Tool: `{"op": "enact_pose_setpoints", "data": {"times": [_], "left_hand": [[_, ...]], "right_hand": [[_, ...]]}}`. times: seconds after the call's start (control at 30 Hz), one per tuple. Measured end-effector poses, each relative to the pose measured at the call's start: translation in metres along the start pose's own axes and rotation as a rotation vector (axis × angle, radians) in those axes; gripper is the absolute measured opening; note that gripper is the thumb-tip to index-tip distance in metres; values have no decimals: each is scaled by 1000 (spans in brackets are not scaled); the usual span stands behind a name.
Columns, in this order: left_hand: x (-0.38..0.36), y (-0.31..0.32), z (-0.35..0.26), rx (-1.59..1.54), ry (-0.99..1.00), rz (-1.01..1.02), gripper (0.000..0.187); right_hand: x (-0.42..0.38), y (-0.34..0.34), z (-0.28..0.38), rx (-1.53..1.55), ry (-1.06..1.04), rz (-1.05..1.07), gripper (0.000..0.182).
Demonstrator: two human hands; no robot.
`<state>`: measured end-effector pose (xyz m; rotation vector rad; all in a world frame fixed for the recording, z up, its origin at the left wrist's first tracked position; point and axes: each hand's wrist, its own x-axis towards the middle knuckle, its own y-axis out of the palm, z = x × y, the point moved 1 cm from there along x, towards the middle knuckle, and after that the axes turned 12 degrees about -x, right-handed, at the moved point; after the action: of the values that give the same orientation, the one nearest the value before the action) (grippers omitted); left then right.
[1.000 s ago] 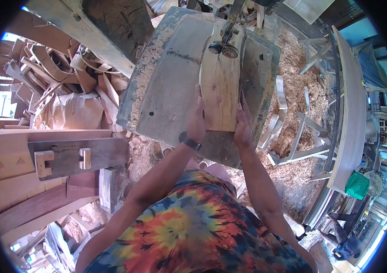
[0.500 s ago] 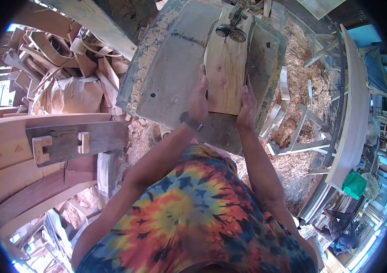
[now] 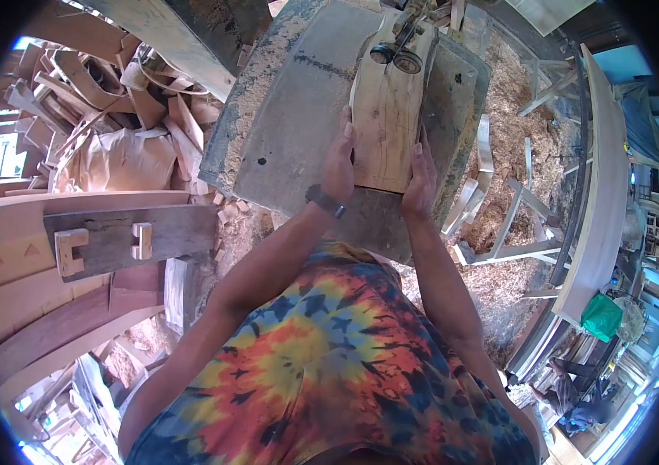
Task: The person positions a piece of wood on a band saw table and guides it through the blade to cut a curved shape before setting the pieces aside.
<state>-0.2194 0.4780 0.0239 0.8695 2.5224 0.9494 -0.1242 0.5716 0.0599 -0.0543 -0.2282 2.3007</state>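
A pale wooden board (image 3: 388, 116) lies flat on a grey, sawdust-strewn saw table (image 3: 298, 116). Its far end sits under the band saw's blade guide with two round rollers (image 3: 397, 54). My left hand (image 3: 339, 163) presses against the board's near left edge; a dark watch is on that wrist. My right hand (image 3: 421, 180) grips the near right edge. Both hands hold the board between them. A thin cut strip curves along the board's left side.
Offcuts and scrap wood (image 3: 105, 93) pile up at the left. Heavy timbers with notched blocks (image 3: 105, 240) lie at lower left. Sawdust and loose slats (image 3: 500, 201) cover the floor at right, beside a long curved plank (image 3: 601, 178). Another person (image 3: 577, 403) crouches at lower right.
The board has slid further away from me into the blade, and both hands have moved forward with it. The view has shifted slightly.
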Motion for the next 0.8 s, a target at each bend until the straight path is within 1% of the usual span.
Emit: {"op": "enact_pose_setpoints", "data": {"times": [0.3, 0.33, 0.4, 0.47, 0.7, 0.8], "left_hand": [[2, -1, 0, 36, -11, -28, 68], [1, 0, -3, 15, -22, 8, 67], [2, -1, -4, -6, -23, 51, 65], [3, -6, 1, -16, -30, 5, 69], [8, -8, -4, 26, 6, 40, 67], [8, -5, -5, -3, -16, 5, 66]], "right_hand": [[6, -7, -15, 102, 24, 40, 64], [5, -7, -16, 107, 27, 39, 65], [4, -6, -17, 99, 26, 35, 65], [3, -3, -15, 86, 23, 25, 65], [4, 3, -13, 51, 16, -1, 65], [4, 4, -13, 36, 17, -14, 66]]}}
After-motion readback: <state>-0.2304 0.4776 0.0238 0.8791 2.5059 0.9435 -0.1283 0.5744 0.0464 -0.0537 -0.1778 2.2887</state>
